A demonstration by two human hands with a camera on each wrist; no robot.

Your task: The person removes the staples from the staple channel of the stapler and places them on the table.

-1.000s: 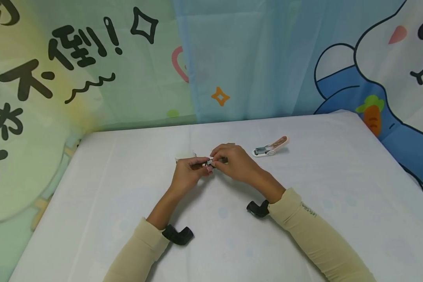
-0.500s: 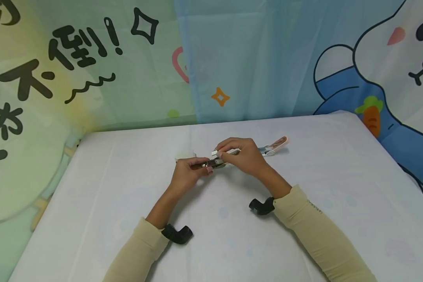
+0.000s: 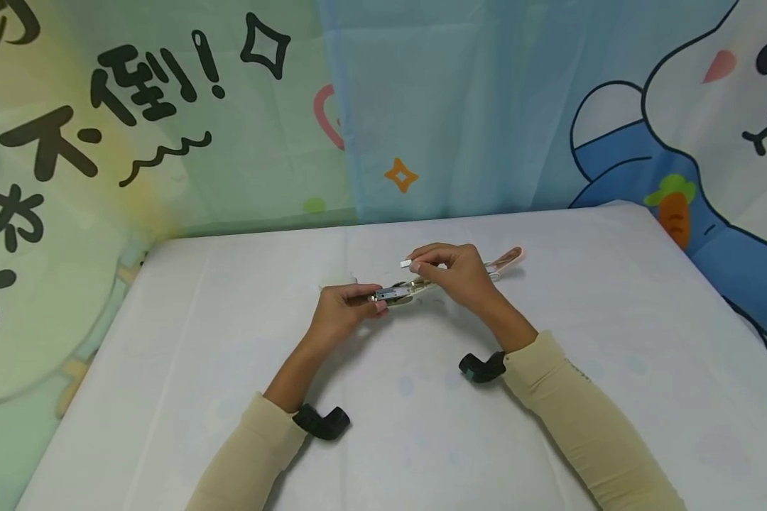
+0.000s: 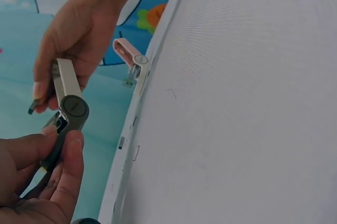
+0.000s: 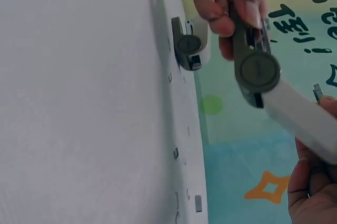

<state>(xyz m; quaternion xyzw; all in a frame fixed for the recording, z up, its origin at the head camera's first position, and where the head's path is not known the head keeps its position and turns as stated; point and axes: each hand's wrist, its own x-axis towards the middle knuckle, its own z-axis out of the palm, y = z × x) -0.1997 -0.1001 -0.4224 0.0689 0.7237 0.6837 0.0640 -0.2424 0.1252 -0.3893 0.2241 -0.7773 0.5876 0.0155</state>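
Note:
My left hand point(image 3: 340, 312) grips an opened stapler point(image 3: 396, 292) by one end over the table. In the right wrist view, the stapler point(image 5: 258, 74) shows a grey-green body with a round hinge and a long white arm. Up and to the right of it, my right hand point(image 3: 458, 275) pinches a short strip of staples point(image 3: 405, 263) between thumb and fingertips. The strip point(image 4: 32, 106) sticks out from the fingers in the left wrist view. The stapler's white arm overlaps my right hand in both wrist views.
A pink and white stapler point(image 3: 508, 258) lies open behind my right hand. Another grey and white stapler point(image 5: 189, 45) sits beyond my left hand. Loose staples point(image 5: 176, 153) and a small staple strip point(image 5: 198, 203) are scattered on the white tabletop point(image 3: 230, 397).
My right hand has drawn away from the stapler, up and to the right, carrying the staple strip. More of the stapler now shows. My left hand has stayed in place.

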